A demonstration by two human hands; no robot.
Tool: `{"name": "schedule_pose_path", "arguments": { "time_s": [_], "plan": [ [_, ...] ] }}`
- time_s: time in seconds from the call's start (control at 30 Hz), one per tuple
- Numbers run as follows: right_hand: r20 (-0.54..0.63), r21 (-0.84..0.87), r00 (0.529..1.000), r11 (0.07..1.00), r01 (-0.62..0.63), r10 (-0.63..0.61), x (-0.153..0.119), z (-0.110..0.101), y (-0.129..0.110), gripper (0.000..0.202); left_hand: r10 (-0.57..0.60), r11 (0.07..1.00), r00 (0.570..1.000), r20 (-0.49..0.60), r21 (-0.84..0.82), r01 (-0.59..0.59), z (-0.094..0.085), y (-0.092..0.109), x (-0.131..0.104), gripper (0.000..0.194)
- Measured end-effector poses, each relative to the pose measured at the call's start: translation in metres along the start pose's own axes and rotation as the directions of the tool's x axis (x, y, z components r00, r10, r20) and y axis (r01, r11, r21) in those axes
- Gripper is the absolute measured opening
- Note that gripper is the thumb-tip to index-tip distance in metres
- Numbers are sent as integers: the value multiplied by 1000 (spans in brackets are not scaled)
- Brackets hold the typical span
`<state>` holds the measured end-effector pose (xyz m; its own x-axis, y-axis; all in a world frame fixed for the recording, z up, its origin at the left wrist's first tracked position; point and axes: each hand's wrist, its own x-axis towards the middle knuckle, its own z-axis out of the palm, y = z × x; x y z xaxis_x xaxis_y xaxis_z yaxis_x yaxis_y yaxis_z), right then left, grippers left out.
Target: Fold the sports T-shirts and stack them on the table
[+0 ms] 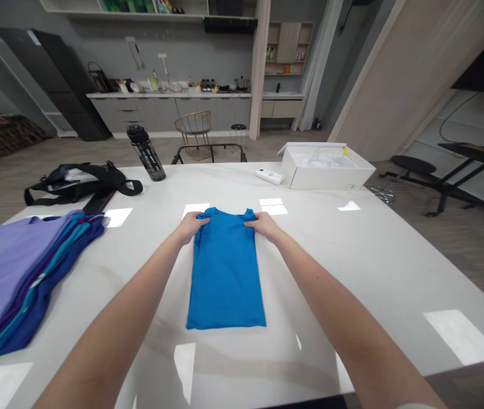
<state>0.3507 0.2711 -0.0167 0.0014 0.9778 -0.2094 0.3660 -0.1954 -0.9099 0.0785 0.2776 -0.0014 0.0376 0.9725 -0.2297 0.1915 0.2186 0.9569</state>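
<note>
A bright blue garment (228, 272), folded into a narrow rectangle, lies flat on the white table (378, 267) with its neckline at the far end. At its upper left corner, my left hand (190, 226) pinches the fabric, thumb on top. My right hand (264, 225) grips the upper right corner in the same way. Both forearms reach in from the near edge, one on each side of the garment. A stack of folded clothes (16, 255), lavender on top with purple, teal and dark blue below, rests at the table's left.
Behind the stack are a black bag (84, 180) and a dark phone-like object (98, 202). A black bottle (146, 153) stands at the far left edge. An open white box (325, 170) and a small white device (268, 176) sit at the far right.
</note>
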Motion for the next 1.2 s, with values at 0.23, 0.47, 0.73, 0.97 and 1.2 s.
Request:
{"name": "schedule_pose_path", "arguments": {
  "time_s": [0.23, 0.47, 0.73, 0.97, 1.2],
  "plan": [
    [-93, -45, 927, 931, 361, -364, -50, -36, -9, 17, 447, 878, 893, -50, 214, -427, 26, 32, -32, 26],
    [-264, -59, 838, 875, 481, -478, -130, -99, -16, 22, 607, 778, 794, -9, 207, -593, 76, 83, -89, 22],
    [-421, -106, 807, 906, 410, -414, -224, -190, 17, 25, 668, 710, 716, 206, 113, -695, 183, 113, -135, 16],
    [-552, -141, 787, 961, 236, -274, -281, -279, 78, 29, 598, 779, 699, 392, -81, -622, 306, 111, -144, 16],
    [-569, -19, 820, 998, 56, -57, -241, -379, 130, 34, 343, 937, 861, 375, -80, -339, 431, 102, -92, 17]
  ]
}}
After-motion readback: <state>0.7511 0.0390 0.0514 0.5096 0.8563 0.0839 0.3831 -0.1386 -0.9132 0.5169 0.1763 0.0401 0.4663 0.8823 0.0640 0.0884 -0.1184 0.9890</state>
